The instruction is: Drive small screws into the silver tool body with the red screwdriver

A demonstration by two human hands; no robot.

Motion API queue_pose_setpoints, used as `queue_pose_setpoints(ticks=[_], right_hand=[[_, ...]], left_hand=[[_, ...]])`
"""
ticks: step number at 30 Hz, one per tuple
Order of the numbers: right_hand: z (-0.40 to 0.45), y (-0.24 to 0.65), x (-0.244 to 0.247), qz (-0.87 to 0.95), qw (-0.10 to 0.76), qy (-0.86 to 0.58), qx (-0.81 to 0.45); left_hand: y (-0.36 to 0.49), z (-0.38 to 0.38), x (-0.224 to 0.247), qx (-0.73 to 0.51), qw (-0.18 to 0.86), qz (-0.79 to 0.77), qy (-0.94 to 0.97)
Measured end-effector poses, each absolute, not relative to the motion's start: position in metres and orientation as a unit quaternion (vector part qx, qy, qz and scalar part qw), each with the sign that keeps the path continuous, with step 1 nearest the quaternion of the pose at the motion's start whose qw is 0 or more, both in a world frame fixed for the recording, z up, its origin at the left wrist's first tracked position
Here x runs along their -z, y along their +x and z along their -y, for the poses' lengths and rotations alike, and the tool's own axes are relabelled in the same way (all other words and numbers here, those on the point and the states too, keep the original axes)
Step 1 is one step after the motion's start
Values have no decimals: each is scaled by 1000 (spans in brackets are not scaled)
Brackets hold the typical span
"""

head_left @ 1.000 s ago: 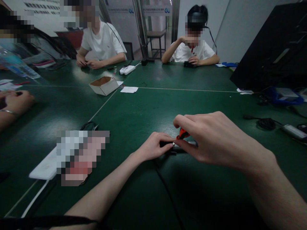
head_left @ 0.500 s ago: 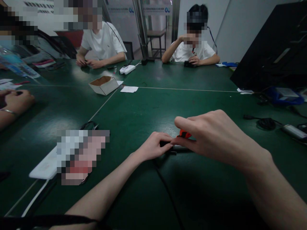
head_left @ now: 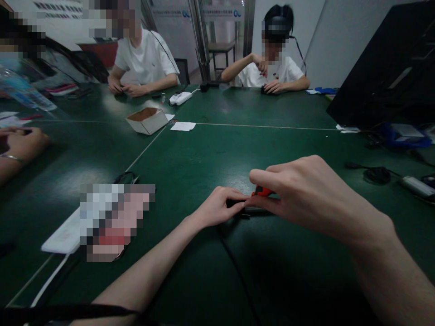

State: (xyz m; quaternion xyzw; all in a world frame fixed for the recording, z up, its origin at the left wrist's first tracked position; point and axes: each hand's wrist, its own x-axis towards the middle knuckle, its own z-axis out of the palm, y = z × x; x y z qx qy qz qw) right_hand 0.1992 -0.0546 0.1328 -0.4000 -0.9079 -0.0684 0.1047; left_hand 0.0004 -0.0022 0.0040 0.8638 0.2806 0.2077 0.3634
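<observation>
Left hand (head_left: 217, 209) unmoved, clamped on dark device (head_left: 256, 211); right hand (head_left: 307, 194), pinching orange tool (head_left: 263, 191), shifted slightly rightward.

A broad green bench (head_left: 204, 151) fills the room, crossed by pale seams (head_left: 265, 127) and catching soft, glossy patches of light. Beyond it stand a plain pale wall (head_left: 321, 54), glass panels (head_left: 170, 34) with blue logos, upright metal framing (head_left: 197, 40), a dark chair back (head_left: 182, 71) and a small dark-legged table (head_left: 220, 46).
</observation>
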Motion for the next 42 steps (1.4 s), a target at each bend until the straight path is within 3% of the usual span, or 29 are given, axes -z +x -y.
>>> queue_pose_setpoints(ticks=[10,23,31,42], right_hand=[[59,193,-133,910,100,-401,31],[54,197,-132,898,107,-413,104],[50,198,-131,917,123,-378,-39],[50,195,-129,898,117,-412,103]], left_hand=[[1,3,-4,-210,363,-306,855],[1,2,-4,-196,358,-300,862],[0,1,-3,-206,372,-293,857],[1,2,-3,-215,349,-305,860]])
